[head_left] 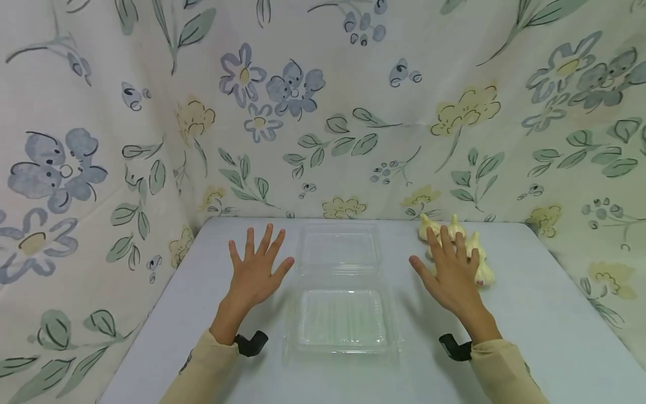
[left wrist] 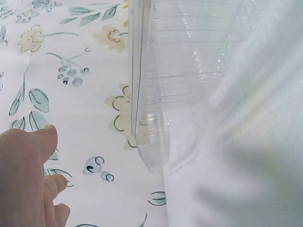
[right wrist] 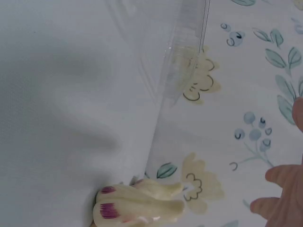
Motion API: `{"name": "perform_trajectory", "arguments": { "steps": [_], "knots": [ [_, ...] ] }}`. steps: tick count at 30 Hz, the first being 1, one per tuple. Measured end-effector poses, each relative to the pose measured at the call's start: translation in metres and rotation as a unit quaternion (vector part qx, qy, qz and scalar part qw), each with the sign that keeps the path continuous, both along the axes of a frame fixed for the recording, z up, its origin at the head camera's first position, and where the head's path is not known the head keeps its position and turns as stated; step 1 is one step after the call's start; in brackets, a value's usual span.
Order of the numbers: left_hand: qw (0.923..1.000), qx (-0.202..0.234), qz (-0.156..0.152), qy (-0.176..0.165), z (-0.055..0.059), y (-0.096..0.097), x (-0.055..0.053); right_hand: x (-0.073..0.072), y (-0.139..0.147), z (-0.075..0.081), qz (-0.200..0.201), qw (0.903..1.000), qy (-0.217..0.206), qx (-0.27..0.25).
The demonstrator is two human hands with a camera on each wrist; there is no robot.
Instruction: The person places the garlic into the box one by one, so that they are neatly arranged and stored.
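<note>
My left hand point(head_left: 254, 278) hovers above the table with its fingers spread, left of a clear plastic clamshell box point(head_left: 343, 283). On the other side of the box, my right hand point(head_left: 451, 275) is held out with spread fingers and overlaps several garlic bulbs point(head_left: 484, 274) in the head view. Neither hand holds anything. The box stands open, its lid folded back away from me. In the right wrist view, pale garlic bulbs point(right wrist: 137, 205) with purple marks lie on the table, apart from the fingers point(right wrist: 284, 177). Part of the garlic pile is hidden behind my right hand.
A white table point(head_left: 535, 314) carries everything. Behind it and along both sides hangs a flower-printed cloth point(head_left: 323, 168). Each wrist bears a small black mount, the left one point(head_left: 251, 343) and the right one point(head_left: 455, 348).
</note>
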State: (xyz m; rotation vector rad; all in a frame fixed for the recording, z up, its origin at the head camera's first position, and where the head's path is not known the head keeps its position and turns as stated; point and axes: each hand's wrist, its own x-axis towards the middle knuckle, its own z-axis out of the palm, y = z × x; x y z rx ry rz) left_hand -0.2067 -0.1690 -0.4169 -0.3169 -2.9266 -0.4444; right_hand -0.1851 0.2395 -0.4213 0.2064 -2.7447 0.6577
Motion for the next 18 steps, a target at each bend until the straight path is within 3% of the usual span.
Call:
{"name": "perform_trajectory", "arguments": {
  "steps": [11,18],
  "knots": [
    [0.9989,0.044,-0.015,-0.006,-0.010,-0.003,0.002,0.007,-0.003,-0.002,0.047,0.9966,-0.030,-0.062],
    [0.9951,0.085,-0.044,-0.026,-0.022,-0.007,0.009,0.012,-0.003,-0.016,0.102,0.9879,-0.058,-0.101]
  ]
}}
